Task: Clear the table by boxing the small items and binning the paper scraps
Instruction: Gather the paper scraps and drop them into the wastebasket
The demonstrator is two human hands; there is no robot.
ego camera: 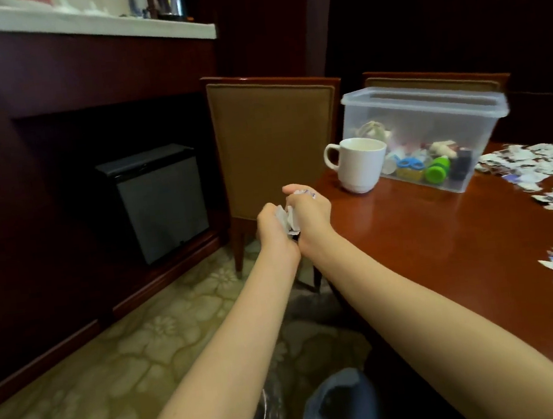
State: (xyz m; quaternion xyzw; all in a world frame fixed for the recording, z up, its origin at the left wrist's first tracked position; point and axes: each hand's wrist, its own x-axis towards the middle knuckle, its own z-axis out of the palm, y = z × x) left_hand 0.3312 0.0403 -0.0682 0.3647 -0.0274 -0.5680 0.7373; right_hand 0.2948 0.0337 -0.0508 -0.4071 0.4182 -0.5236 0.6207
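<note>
Dark wood room, glossy counter [410,245] at 3 o'clock. Left hand [271,225] and right hand [310,212] are curled tight round a wad of paper scraps [285,220] dead centre, just off the counter edge. It's probably featherlight and crushable, so squeeze from both sides or bits will flutter out. Loose scraps [545,161] wait at 3.

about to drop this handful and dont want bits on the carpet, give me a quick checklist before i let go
1. Paper scraps held firmly: ok, the left hand and right hand both curl round the wad.
2. Hands clear of the table: ok, they appear just off its left edge, above the carpet.
3. Bin under the hands: cannot tell, only part of its lined rim shows at the bottom edge, nearer the person.
4. White mug out of the way: ok, upright beside the clear box.
5. Table cleared: not ok, scrap piles remain at the right.
</note>
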